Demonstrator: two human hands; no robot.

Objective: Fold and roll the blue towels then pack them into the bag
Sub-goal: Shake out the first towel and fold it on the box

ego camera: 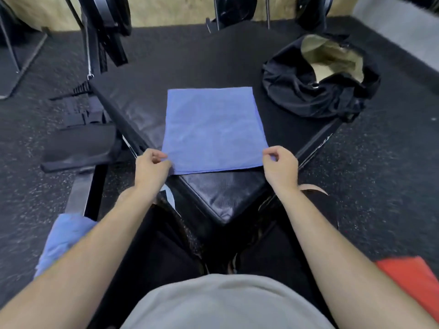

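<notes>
This looks like a gym. The floor (380,186) is black speckled rubber matting. The counter (225,198) is a black vinyl pad on a metal frame, like a workout bench. Another padded rest (78,148) lies at the left, and black metal machine frames (95,43) stand along the top against a plywood wall (166,8).
</notes>
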